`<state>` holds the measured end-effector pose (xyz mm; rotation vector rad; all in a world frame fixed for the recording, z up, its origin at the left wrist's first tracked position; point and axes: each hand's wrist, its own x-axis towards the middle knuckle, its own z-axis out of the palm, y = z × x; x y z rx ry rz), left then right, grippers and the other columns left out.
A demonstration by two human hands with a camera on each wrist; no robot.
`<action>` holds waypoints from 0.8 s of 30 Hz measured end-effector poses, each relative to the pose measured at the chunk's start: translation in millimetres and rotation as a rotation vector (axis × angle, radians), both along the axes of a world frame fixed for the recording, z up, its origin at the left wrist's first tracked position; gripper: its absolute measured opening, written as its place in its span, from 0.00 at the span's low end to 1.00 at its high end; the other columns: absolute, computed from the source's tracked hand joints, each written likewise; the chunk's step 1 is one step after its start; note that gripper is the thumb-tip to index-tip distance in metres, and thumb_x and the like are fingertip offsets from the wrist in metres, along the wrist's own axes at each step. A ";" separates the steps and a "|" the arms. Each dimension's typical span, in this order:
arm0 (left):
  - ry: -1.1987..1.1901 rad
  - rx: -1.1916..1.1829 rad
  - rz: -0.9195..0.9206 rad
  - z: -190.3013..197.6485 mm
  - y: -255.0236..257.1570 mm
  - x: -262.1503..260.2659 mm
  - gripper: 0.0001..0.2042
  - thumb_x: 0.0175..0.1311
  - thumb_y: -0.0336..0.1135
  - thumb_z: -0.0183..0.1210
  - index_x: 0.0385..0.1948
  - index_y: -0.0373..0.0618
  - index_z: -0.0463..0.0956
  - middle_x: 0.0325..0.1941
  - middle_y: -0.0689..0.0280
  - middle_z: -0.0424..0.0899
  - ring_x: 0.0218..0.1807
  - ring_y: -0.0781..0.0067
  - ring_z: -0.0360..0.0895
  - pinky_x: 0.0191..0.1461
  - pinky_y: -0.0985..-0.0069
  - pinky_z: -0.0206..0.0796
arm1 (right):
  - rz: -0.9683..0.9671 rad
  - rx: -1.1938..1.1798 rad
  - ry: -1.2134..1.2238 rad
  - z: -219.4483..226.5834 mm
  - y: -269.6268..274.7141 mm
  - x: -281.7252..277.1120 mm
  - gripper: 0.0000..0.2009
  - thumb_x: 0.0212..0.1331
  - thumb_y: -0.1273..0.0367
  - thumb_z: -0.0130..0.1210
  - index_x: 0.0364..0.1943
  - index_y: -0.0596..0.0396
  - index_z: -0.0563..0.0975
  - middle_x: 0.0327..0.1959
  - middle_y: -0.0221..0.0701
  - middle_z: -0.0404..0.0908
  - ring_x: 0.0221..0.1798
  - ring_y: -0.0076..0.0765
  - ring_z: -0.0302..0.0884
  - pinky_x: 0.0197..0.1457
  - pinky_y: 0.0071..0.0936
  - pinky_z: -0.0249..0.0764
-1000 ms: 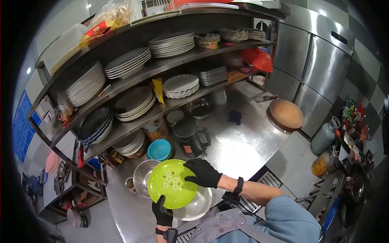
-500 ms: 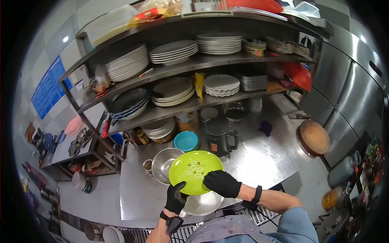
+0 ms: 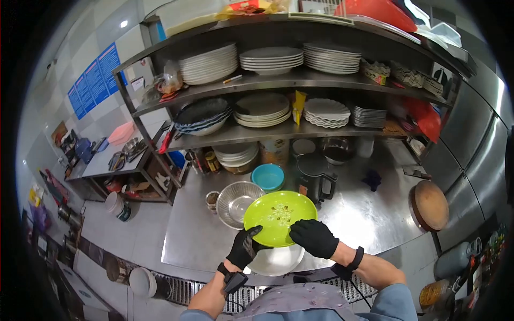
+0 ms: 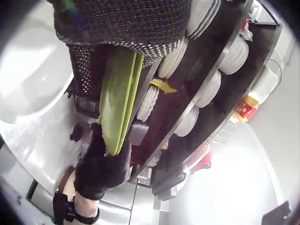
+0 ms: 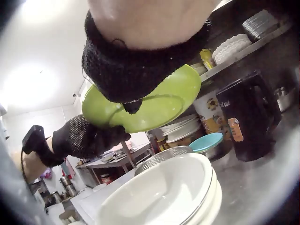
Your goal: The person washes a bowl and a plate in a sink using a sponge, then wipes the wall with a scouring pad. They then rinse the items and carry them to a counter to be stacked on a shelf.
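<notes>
Both hands, in black gloves, hold a lime-green plate [image 3: 279, 211] with a flower print at its middle. My left hand [image 3: 244, 247] grips its near left rim, thumb on the upper face. On the near right rim, my right hand [image 3: 315, 238] grips with its fingers over the edge. Seen edge-on in the left wrist view, the green plate [image 4: 121, 101] shows two rims close together. Below it stand stacked white bowls [image 5: 161, 190], partly covered by the plate in the head view.
A metal colander [image 3: 238, 200], a turquoise bowl [image 3: 267, 177] and a dark jug [image 3: 316, 179] stand beyond the plate on the steel table [image 3: 198, 246]. Stacked dishes fill the shelf rack [image 3: 214, 140] behind. A round wooden board [image 3: 431, 205] lies at the right.
The head view has swung left, so the rack and table sit further right. The plate stays in both hands; my right hand has shifted from its upper right side to the near right rim.
</notes>
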<state>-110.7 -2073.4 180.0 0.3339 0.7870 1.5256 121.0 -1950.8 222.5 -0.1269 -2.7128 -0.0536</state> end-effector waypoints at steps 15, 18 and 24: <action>0.790 0.083 -0.019 -69.2 -44.1 -23.8 0.16 0.66 0.29 0.57 0.54 0.33 0.73 0.45 0.61 0.82 0.44 0.72 0.80 0.49 0.79 0.72 | 0.263 -0.227 -0.063 -33.9 -11.8 19.3 0.10 0.50 0.72 0.54 0.38 0.53 0.76 0.40 0.37 0.80 0.44 0.46 0.79 0.46 0.39 0.77; 0.817 0.004 0.081 -65.4 -47.1 -19.2 0.21 0.66 0.29 0.57 0.60 0.33 0.68 0.52 0.59 0.80 0.49 0.72 0.78 0.53 0.78 0.71 | 0.280 -0.246 -0.082 -25.6 -15.3 16.7 0.09 0.50 0.72 0.54 0.38 0.54 0.76 0.39 0.38 0.79 0.43 0.47 0.79 0.45 0.40 0.76; 1.202 0.185 0.065 -86.1 -46.6 -41.0 0.17 0.66 0.28 0.56 0.55 0.31 0.73 0.54 0.58 0.81 0.53 0.71 0.77 0.57 0.76 0.69 | 0.221 -0.203 -0.090 -17.7 -17.7 8.3 0.08 0.51 0.72 0.54 0.36 0.54 0.77 0.37 0.37 0.81 0.41 0.45 0.80 0.42 0.39 0.77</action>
